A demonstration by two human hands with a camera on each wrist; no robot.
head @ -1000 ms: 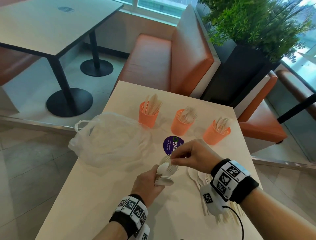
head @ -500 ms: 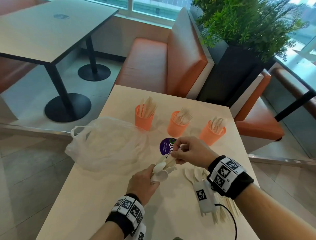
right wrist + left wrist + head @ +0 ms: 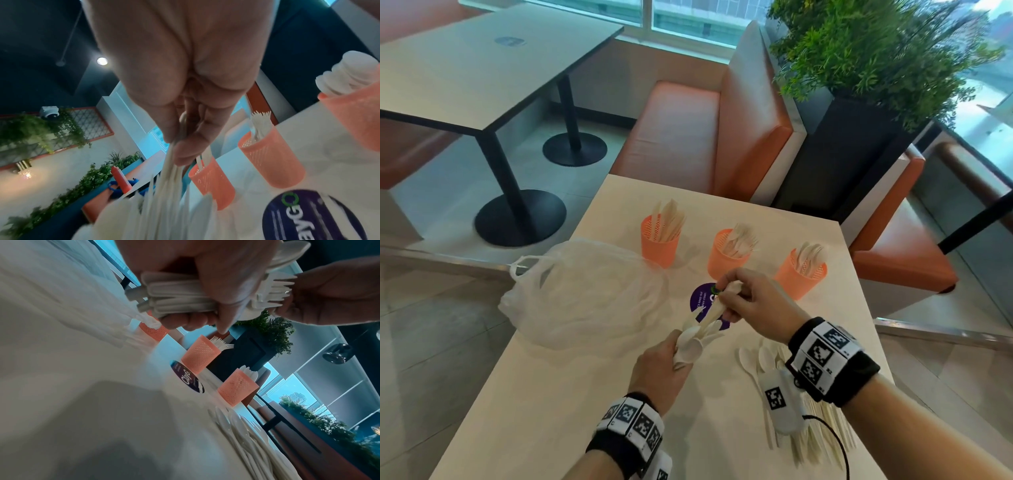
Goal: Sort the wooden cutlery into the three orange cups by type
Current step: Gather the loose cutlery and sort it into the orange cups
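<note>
Right hand (image 3: pixel 751 303), fingers pinched on pale wooden forks (image 3: pixel 717 308), apparently several, whose long axis slants down-left into the mixed wooden cutlery bundle (image 3: pixel 695 342) gripped by the left hand (image 3: pixel 661 370); middle orange perforated cup (image 3: pixel 726 262) of forks just beyond, nearest the right hand.

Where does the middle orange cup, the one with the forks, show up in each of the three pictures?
Head: middle cup centre, just beyond the right hand.
Left wrist: centre, tipped, beside the purple sticker.
Right wrist: right of centre.
Shared landmark: the sticker.
</note>
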